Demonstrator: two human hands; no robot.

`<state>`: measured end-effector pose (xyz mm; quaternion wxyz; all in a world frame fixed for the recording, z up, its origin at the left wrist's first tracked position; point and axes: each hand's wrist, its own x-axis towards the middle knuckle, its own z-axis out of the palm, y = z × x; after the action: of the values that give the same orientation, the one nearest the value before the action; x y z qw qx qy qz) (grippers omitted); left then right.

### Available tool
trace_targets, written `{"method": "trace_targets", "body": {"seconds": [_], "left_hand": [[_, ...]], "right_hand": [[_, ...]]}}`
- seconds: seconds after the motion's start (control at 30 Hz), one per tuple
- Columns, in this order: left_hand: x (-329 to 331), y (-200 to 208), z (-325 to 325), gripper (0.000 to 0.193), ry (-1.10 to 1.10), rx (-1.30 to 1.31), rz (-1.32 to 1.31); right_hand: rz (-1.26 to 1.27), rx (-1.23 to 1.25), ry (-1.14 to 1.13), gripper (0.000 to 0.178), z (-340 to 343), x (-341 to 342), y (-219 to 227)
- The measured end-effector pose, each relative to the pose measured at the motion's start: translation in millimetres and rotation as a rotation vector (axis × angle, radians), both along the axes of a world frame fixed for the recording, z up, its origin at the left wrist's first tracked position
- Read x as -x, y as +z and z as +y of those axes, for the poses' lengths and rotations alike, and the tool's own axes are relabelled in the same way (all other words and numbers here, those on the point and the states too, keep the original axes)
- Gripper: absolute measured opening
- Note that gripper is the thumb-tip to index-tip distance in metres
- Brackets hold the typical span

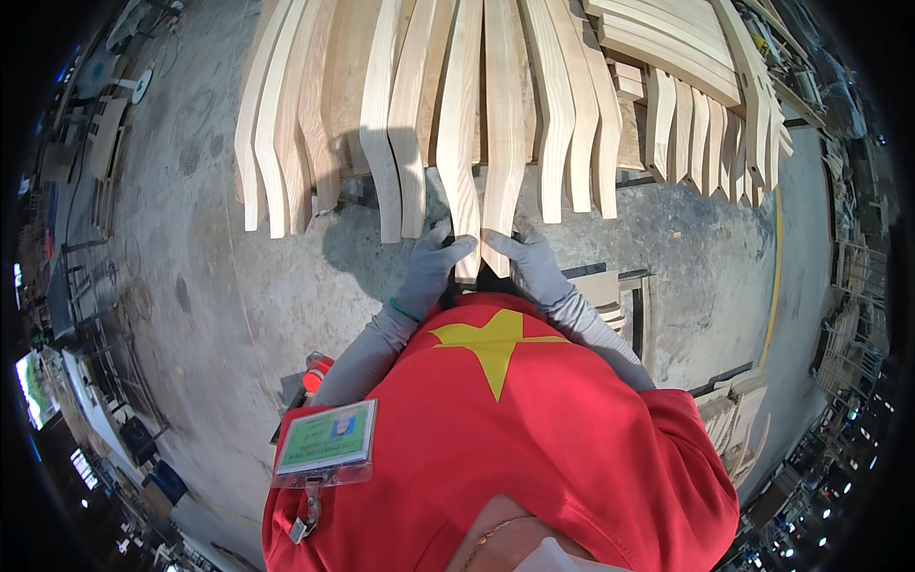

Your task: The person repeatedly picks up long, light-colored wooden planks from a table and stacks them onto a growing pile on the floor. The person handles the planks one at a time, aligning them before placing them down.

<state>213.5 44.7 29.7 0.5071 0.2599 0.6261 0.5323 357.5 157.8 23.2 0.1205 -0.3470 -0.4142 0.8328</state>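
Note:
Two curved wooden slats lie side by side before me, their near ends jutting past the table edge toward my body. My left hand (pixel 434 262), in a grey glove, is closed on the end of the left slat (pixel 461 181), thumb on top. My right hand (pixel 532 262), gloved alike, grips the end of the right slat (pixel 503 162) the same way. The slats' ends almost touch between my thumbs. The fingers beneath are mostly hidden.
More curved slats (pixel 381 172) lie left, with others (pixel 562 124) to the right. Stacked boards (pixel 667 48) and short curved pieces (pixel 701 133) fill the table's right side. Wooden parts (pixel 734 419) stand low at my right. A red object (pixel 316 374) sits by my left elbow.

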Motion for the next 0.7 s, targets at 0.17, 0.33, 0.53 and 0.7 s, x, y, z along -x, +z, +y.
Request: {"method": "trace_targets", "body": {"seconds": [0.17, 0.33, 0.53, 0.7], "left_hand": [[0.6, -63.0, -15.4, 0.042, -0.104, -0.108, 0.753], [9.5, -26.7, -1.2, 0.037, -0.173, -0.121, 0.156], [13.5, -46.7, -18.9, 0.029, -0.407, -0.211, 0.188], [6.0, -52.8, -9.7, 0.029, -0.301, -0.114, -0.370]], "right_hand": [[-0.410, -0.722, -0.011, 0.065, -16.1, 0.8, -33.0], [0.132, 0.134, -0.100, 0.059, 2.9, -10.9, -30.4], [0.220, 0.395, -0.008, 0.042, 4.9, 2.5, -24.6], [0.203, 0.413, 0.029, 0.038, 10.1, 11.7, -39.3]]}}
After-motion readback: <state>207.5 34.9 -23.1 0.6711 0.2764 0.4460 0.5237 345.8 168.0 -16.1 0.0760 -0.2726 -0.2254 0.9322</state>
